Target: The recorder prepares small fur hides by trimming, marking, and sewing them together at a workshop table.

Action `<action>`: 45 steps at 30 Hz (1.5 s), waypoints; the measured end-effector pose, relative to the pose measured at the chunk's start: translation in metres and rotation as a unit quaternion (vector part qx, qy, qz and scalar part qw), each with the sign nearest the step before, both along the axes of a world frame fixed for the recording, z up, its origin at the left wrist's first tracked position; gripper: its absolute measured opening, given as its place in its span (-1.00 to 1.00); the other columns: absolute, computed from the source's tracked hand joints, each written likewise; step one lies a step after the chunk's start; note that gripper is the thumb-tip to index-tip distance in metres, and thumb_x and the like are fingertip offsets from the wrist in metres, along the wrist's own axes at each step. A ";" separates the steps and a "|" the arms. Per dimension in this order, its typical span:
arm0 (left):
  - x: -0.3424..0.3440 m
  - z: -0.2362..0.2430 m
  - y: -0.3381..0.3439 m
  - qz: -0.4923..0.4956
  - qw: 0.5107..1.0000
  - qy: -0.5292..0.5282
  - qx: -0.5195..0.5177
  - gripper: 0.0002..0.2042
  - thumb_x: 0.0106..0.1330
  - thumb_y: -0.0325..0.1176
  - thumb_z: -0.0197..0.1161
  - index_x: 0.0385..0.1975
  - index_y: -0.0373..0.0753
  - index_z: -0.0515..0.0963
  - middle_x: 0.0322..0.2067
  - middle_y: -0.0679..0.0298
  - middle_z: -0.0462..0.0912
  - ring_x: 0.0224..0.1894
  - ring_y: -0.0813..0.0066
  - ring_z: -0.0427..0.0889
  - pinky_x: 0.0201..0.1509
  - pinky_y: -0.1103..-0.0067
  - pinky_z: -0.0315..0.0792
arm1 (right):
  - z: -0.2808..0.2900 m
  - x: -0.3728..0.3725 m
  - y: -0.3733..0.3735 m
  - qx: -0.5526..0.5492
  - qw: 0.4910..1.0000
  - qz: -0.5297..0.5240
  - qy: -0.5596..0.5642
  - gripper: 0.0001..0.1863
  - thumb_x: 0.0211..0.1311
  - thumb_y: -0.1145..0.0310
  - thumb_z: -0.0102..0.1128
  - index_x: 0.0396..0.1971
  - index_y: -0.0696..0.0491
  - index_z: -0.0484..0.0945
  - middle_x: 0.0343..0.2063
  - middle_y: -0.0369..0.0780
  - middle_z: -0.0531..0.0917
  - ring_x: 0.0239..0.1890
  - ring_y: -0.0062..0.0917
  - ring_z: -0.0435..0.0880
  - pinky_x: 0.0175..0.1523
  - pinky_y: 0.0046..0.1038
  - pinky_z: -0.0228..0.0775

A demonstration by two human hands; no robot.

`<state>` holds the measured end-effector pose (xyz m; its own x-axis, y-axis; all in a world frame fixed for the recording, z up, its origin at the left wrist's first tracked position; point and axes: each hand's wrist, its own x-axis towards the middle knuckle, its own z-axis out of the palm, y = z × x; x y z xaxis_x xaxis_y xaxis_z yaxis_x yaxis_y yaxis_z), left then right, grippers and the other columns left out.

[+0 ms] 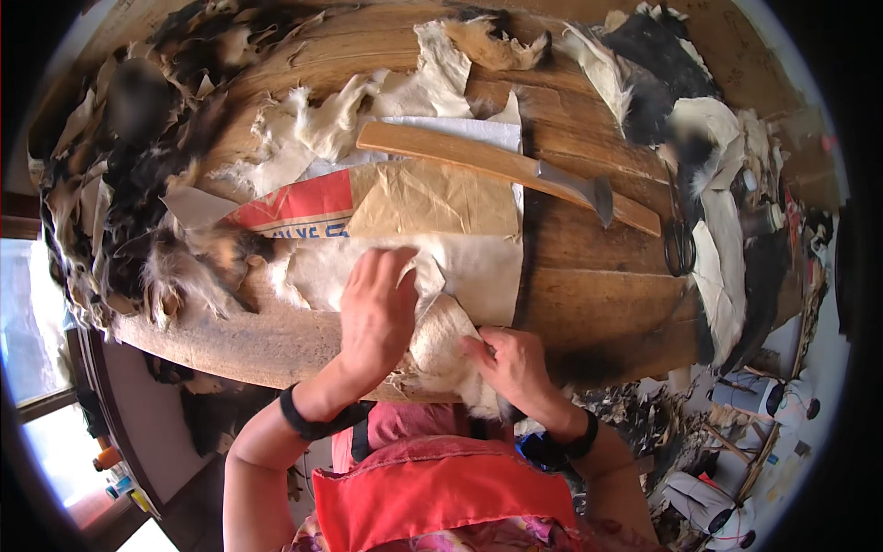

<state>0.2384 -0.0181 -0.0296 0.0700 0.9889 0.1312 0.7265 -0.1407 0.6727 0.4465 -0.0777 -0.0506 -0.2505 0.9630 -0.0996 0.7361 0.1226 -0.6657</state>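
Note:
A cream-coloured piece of hide (451,345) with a folded flap hangs over the near edge of the wooden table. My left hand (379,299) presses down on its upper left part, fingers bent and gathered at a fold. At the hide's right edge, my right hand (515,366) pinches it between thumb and fingers. The hide's flat part lies against a brown paper sheet (432,198) with a red band. Across the paper rests a long wooden bar (441,147), with a metal blade (579,189) lying over its right half.
Dark and tan fur scraps (138,184) pile up on the left of the wooden table (598,304). Black-handled scissors (681,248) lie at the right, beside pale hide strips (722,276). More scraps (635,428) cover the floor at the lower right.

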 end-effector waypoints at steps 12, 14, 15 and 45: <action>0.053 -0.055 0.027 -0.141 0.947 0.223 0.182 -0.49 0.18 -0.42 0.09 0.20 -0.29 0.42 0.26 0.10 0.40 0.35 0.13 0.35 0.29 0.19 0.23 | -0.012 0.002 -0.009 0.069 0.988 0.020 0.136 -0.71 0.19 0.30 0.37 -0.60 0.04 0.44 -0.67 -0.16 0.51 -0.62 -0.22 0.58 -0.55 -0.26 0.38; 0.056 -0.050 0.027 -0.137 0.943 0.234 0.193 -0.51 0.17 -0.42 0.10 0.17 -0.27 0.46 0.22 0.13 0.45 0.31 0.15 0.40 0.28 0.21 0.23 | -0.010 0.004 -0.013 0.035 0.985 0.025 0.169 -0.70 0.19 0.32 0.38 -0.61 0.07 0.44 -0.67 -0.15 0.50 -0.60 -0.18 0.57 -0.53 -0.25 0.38; 0.058 -0.051 0.027 -0.135 0.943 0.239 0.189 -0.51 0.17 -0.42 0.10 0.17 -0.27 0.46 0.22 0.13 0.45 0.31 0.15 0.40 0.28 0.21 0.23 | -0.010 0.006 -0.014 0.032 0.984 0.027 0.175 -0.70 0.19 0.32 0.38 -0.61 0.07 0.44 -0.67 -0.15 0.50 -0.60 -0.18 0.57 -0.53 -0.25 0.38; 0.033 -0.017 -0.060 0.228 0.863 -0.306 -0.331 -0.71 0.33 -0.25 0.38 -0.42 -0.41 0.63 -0.60 0.21 0.68 -0.62 0.56 0.67 -0.56 0.62 0.56 | 0.041 0.081 0.200 0.250 0.955 0.121 -0.105 -0.71 0.10 0.41 0.40 -0.18 0.14 0.59 -0.23 -0.07 0.62 -0.14 -0.13 0.61 0.00 -0.24 0.46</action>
